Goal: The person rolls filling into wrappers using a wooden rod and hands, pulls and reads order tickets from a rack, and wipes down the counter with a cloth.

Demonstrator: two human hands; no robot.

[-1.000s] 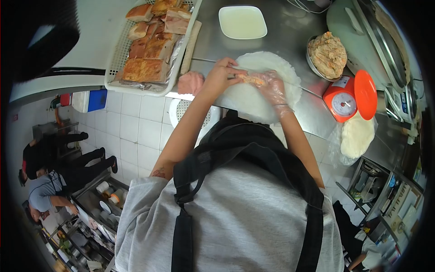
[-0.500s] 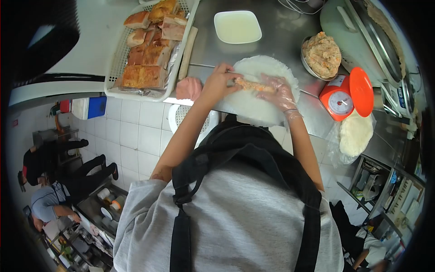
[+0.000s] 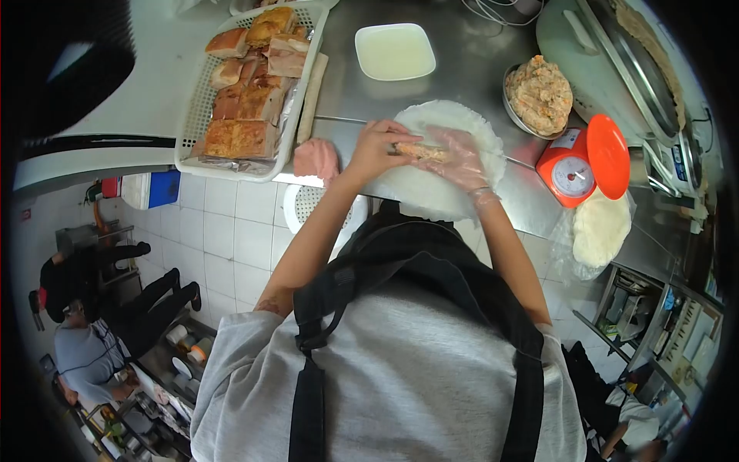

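Note:
A strip of orange-flecked filling (image 3: 422, 152) lies on round white wrapper sheets (image 3: 431, 189) at the counter's front edge. My bare left hand (image 3: 377, 150) has its fingertips at the strip's left end. Over its right end is my right hand (image 3: 460, 160), in a clear plastic glove, with fingers spread against the filling. A metal bowl heaped with the same filling (image 3: 539, 94) stands to the right. Behind the wrappers sits a white square dish of pale liquid (image 3: 395, 52). A crumpled pink cloth (image 3: 315, 159) is left of my left hand.
At the left is a white basket (image 3: 183, 146) of browned meat pieces (image 3: 239, 138). An orange scale (image 3: 573, 175) and bagged white rounds (image 3: 600, 227) are at the right, near a large lidded pot (image 3: 570, 61). Two people (image 3: 88, 358) are at the far left.
The filling strip lengthened between my hands, then looks shorter now with my right hand over its right end. The counter items have shifted slightly left in view.

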